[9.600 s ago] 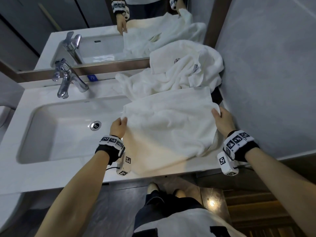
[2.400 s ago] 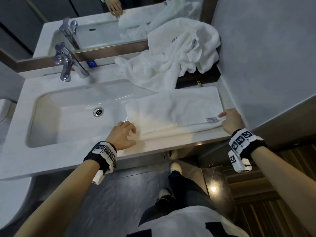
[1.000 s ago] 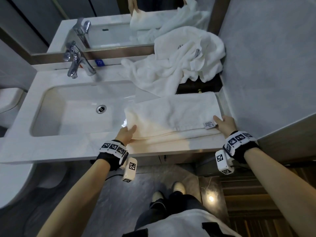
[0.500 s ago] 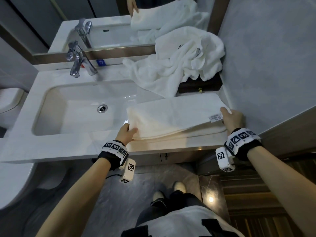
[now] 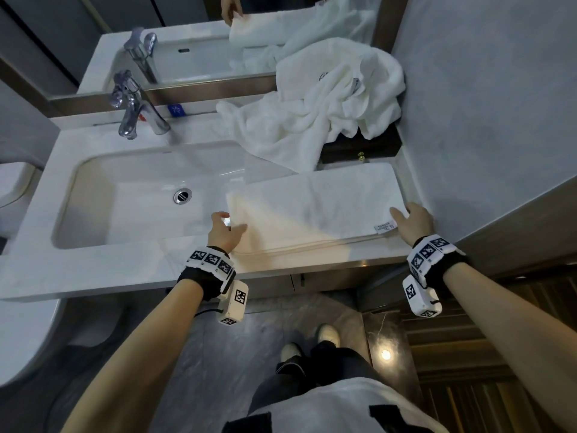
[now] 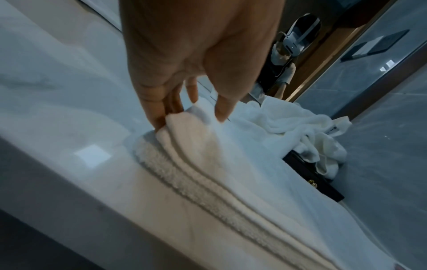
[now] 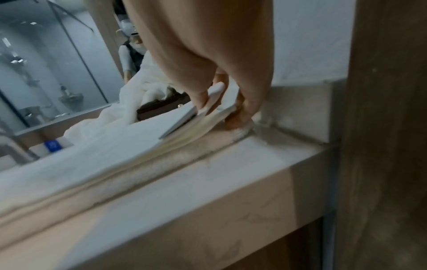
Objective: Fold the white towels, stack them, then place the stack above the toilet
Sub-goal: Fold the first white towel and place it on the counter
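A white towel [image 5: 315, 207] folded into a long strip lies on the counter [image 5: 125, 270] right of the basin. My left hand [image 5: 226, 228] pinches its near left corner [image 6: 184, 120], fingers [image 6: 159, 118] below and thumb on top. At the right end my right hand [image 5: 409, 220] grips the upper layers by the label [image 5: 384, 228], with the thumb on top and fingers [image 7: 240, 117] tucked under them. The upper layers [image 7: 184, 131] are raised a little off the bottom one. More white towels [image 5: 327, 101] lie crumpled in the back right corner.
A dark wooden box [image 5: 359, 151] sits under the crumpled pile, just behind the folded towel. The basin [image 5: 140, 195] and chrome faucet [image 5: 134, 110] are to the left. A grey wall [image 5: 484, 120] closes the right side. The toilet [image 5: 22, 332] is at lower left.
The wide towel has become a narrow strip. Over the last second both hands kept hold of its near corners and lifted the upper layers slightly.
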Tool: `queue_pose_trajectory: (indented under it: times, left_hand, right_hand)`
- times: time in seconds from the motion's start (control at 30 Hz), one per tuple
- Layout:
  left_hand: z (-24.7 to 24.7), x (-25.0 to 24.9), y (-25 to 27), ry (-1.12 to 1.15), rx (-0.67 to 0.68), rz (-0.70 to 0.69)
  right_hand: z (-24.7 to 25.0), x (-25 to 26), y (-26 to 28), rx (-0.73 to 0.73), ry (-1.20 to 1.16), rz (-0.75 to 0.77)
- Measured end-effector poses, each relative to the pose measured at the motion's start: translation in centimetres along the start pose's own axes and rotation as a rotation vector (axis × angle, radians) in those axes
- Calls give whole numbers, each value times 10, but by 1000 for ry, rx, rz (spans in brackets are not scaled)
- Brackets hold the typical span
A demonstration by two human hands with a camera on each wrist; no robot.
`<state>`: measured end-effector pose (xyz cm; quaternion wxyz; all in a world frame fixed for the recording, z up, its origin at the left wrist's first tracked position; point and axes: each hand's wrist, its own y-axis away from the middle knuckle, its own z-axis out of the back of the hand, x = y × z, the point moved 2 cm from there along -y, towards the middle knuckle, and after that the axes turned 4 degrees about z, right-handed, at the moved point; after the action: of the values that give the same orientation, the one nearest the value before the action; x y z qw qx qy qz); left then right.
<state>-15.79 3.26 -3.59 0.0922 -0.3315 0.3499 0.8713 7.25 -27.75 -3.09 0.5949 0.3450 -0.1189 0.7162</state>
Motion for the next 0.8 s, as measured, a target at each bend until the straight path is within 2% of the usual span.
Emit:
queue_pose_trajectory:
  times: [0.1, 0.27, 0.37, 0.4, 0.47, 0.53, 0.6, 0.67, 0.73, 0.8]
  left_hand:
    - [-2, -4, 0, 20, -90, -45]
    - [-4, -4, -3, 1, -146, -67]
    - [-4, -5, -2, -93, -160, -67]
    - [-6, -7, -2, -175, -196, -116]
    - [-12, -18, 2, -364, -259, -344]
    - [-26, -31, 4, -515, -196, -596]
    - [-39, -35, -2, -676, -53, -663]
    - [-45, -31, -14, -837, 79, -556]
    - [-45, -26, -25, -872, 181, -446]
    - [-44, -28, -34, -880, 243, -394]
  right_hand:
    - [1, 3, -4, 29, 0, -29]
    - [4, 3, -8, 28, -2, -113]
    - [2, 7, -10, 93, 126, -104]
    - [2, 9, -10, 104, 174, -92]
    - [2, 13, -11, 93, 259, -60]
    - [0, 15, -11, 82, 288, -42]
    - [-1, 16, -12, 77, 248, -58]
    - [-1, 15, -15, 86, 205, -87]
    - [-1, 14, -16, 126, 193, -134]
    - [0, 12, -18, 164, 171, -182]
